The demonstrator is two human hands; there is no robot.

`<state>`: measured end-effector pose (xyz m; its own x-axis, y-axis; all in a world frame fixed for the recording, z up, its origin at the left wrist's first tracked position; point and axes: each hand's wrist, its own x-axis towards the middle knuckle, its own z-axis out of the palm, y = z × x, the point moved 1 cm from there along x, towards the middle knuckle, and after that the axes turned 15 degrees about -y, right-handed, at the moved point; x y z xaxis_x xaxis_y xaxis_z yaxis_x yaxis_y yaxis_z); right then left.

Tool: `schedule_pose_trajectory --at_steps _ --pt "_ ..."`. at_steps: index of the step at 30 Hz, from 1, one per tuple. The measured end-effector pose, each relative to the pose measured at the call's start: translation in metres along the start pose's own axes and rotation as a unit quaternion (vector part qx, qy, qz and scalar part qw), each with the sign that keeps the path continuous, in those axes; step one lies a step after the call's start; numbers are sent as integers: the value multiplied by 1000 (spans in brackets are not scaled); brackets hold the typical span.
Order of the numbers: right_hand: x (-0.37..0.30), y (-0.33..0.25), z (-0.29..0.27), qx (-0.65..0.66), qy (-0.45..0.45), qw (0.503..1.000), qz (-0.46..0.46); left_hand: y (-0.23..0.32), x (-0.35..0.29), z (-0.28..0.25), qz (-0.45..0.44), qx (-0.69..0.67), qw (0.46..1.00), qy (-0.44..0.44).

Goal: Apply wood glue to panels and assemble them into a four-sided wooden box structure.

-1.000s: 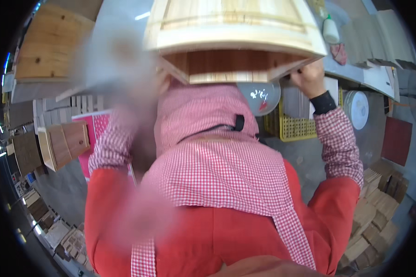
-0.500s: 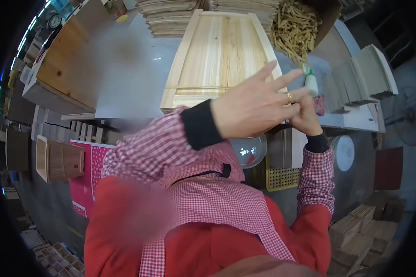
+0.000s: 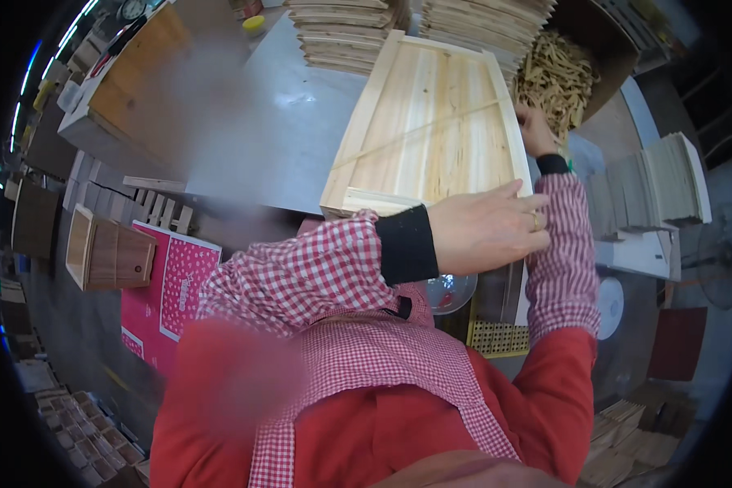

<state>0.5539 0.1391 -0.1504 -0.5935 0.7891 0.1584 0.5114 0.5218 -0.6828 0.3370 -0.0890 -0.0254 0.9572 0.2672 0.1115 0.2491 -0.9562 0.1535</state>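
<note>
A pale wooden box (image 3: 431, 138) with tapering sides lies on the table, its panelled face up. A thin tan rubber band (image 3: 419, 134) runs slantwise across that face, higher on the right. At the right edge of the box, my right hand (image 3: 535, 132) has its fingers curled in where the band reaches the side; the box partly hides the fingertips. My left hand (image 3: 488, 230) is over the near right corner, back up, with thumb and fingers apart and nothing seen in it. Its fingers come close to my right sleeve.
Stacks of thin wooden boards (image 3: 342, 37) stand behind the box. A carton (image 3: 614, 61) of tan rubber bands (image 3: 557, 81) is at far right. Grey panels (image 3: 642, 187) stand in a row on the right. A large wooden case (image 3: 130, 98) stands at left, a wooden bucket (image 3: 110, 248) below.
My right hand has moved away from my left, up along the box's right side. The band has gone from level near the close end to slanting. The box appears further right in view.
</note>
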Motion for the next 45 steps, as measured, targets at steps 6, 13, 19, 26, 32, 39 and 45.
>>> schedule_pose_trajectory --at_steps 6,13,19,26,32,39,45 --pt "-37 -148 -49 -70 -151 980 109 14 -48 -13 -48 5 995 87" --pt "-4 -253 40 -228 -130 912 -314 16 -157 -4 -332 -23 923 192" --pt "40 -255 52 -258 -154 895 -329 22 -163 6 -353 -32 918 175" --pt "107 -148 5 -262 -24 955 -133 17 -160 5 -348 -134 907 197" --pt "59 -125 -17 -84 93 978 -164 25 -170 20 -364 -189 847 338" --pt "-3 95 -54 -200 212 915 278 4 -229 56 -332 -337 822 317" --pt "7 141 -33 -291 210 895 264 14 -205 42 -316 -335 815 351"
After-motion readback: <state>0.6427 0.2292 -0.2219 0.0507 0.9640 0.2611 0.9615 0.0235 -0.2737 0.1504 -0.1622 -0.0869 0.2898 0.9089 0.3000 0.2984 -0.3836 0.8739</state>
